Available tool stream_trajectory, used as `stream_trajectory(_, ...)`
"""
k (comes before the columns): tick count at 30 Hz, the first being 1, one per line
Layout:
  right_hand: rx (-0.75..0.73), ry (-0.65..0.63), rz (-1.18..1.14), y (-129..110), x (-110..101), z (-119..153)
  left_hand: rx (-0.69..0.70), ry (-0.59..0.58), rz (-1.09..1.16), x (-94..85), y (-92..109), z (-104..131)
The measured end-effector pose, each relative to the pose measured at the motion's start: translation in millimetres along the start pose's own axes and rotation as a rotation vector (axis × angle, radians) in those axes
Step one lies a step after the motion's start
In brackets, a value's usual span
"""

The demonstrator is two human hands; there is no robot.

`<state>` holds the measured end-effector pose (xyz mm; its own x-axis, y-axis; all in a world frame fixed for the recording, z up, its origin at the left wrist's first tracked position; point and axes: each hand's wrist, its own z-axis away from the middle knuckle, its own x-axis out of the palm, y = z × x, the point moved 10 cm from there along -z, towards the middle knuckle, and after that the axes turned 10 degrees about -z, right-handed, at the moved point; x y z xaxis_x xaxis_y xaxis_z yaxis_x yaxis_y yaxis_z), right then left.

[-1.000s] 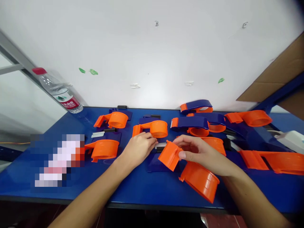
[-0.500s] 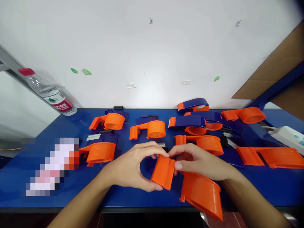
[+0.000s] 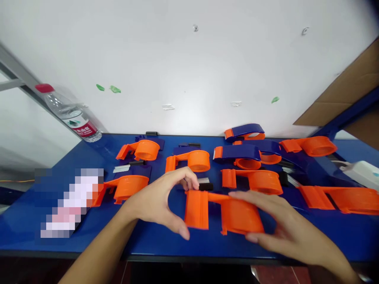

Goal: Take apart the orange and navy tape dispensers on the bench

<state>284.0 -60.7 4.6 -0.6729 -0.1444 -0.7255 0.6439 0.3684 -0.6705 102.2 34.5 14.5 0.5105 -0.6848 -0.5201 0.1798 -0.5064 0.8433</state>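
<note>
An orange plastic tape dispenser body (image 3: 197, 211) is in front of me at the near side of the table, its flat end to the left and its round drum to the right. My right hand (image 3: 284, 225) has the drum between its thumb and fingers. Beside the flat end, my left hand (image 3: 160, 201) is open, thumb and fingers spread apart with nothing held. Just behind the body are a black strip (image 3: 205, 187) and a silvery metal piece. The right hand covers the drum's right end.
More orange dispenser bodies (image 3: 132, 188) lie left, behind and right on the blue table (image 3: 166, 246). Dispensers with blue covers (image 3: 237, 152) stand at the back. A water bottle (image 3: 77, 118) leans at the back left. At the right is a white power strip (image 3: 363, 173).
My left hand has let go of the flat end and opened. My right hand has moved from the neck to the drum, and the body has turned level and shifted slightly left.
</note>
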Motion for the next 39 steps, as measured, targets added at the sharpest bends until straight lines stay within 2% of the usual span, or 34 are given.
stream_trajectory(2,-0.081,-0.054,0.028,-14.3,10.9,9.5,0.02,-0.006,0.061,-1.6,2.1,-0.2)
stream_trajectory(4,-0.116,-0.131,0.016,-24.5,23.0,14.5,-0.005,0.03,0.03,-5.6,-0.3,-2.0)
stream_trajectory(7,-0.083,-0.228,-0.02,-27.6,39.9,13.2,-0.059,0.068,-0.111,-7.4,-5.4,-6.1)
stream_trajectory(10,-0.048,-0.251,-0.051,-24.2,50.9,6.2,-0.064,0.057,-0.217,-2.8,-6.2,-9.2)
stream_trajectory(14,-0.049,-0.215,-0.121,-22.8,58.3,-3.9,-0.034,-0.027,-0.307,9.9,-4.0,-9.9)
stream_trajectory(21,-0.086,-0.016,-0.127,-20.8,62.5,-9.6,0.005,-0.164,-0.324,28.6,-3.2,-4.0)
stream_trajectory(23,-0.057,0.044,-0.135,-13.9,63.2,-5.7,0.0,-0.206,-0.347,33.5,-6.4,-1.2)
stream_trajectory(26,0.064,0.105,-0.232,4.4,64.0,3.2,-0.013,-0.249,-0.399,39.3,-9.5,0.6)
stream_trajectory(28,0.144,0.108,-0.315,15.2,66.1,9.3,-0.032,-0.266,-0.444,41.6,-10.6,-0.5)
stream_trajectory(33,0.267,0.008,-0.439,26.9,77.4,13.3,-0.08,-0.315,-0.523,44.6,-13.2,-5.4)
stream_trajectory(39,0.305,-0.033,-0.428,27.4,80.5,0.4,-0.116,-0.302,-0.53,38.1,-24.2,-4.0)
